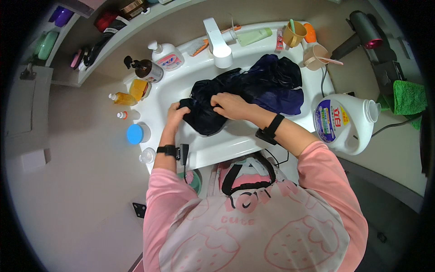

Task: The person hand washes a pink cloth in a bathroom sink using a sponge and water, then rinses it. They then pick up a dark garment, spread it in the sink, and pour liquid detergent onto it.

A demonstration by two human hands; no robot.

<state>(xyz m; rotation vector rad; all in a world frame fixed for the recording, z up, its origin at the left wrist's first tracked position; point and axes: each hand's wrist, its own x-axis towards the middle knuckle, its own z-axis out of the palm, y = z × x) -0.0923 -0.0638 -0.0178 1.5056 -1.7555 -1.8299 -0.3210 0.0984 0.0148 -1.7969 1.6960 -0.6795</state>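
Note:
A wet-looking dark garment [234, 85], black with navy parts, lies bunched across the white washbasin [163, 98]. My left hand [176, 115] pinches the garment's left edge between thumb and fingers. Further right, my right hand [231, 105] grips a fold near the middle, its fingertips partly sunk in the cloth. The navy end spreads to the basin's right side, and folds hide much of the basin floor. Above the cloth stands a white faucet [217, 44]; no running water can be made out.
Along the left rim stand a white pump bottle [168, 57], a brown pump bottle [148, 69] and a blue-lidded jar [136, 133]. Two cups [294, 34] and a green tube [255, 36] sit at the back. A large detergent jug [345, 124] and a hair dryer [360, 34] are at right.

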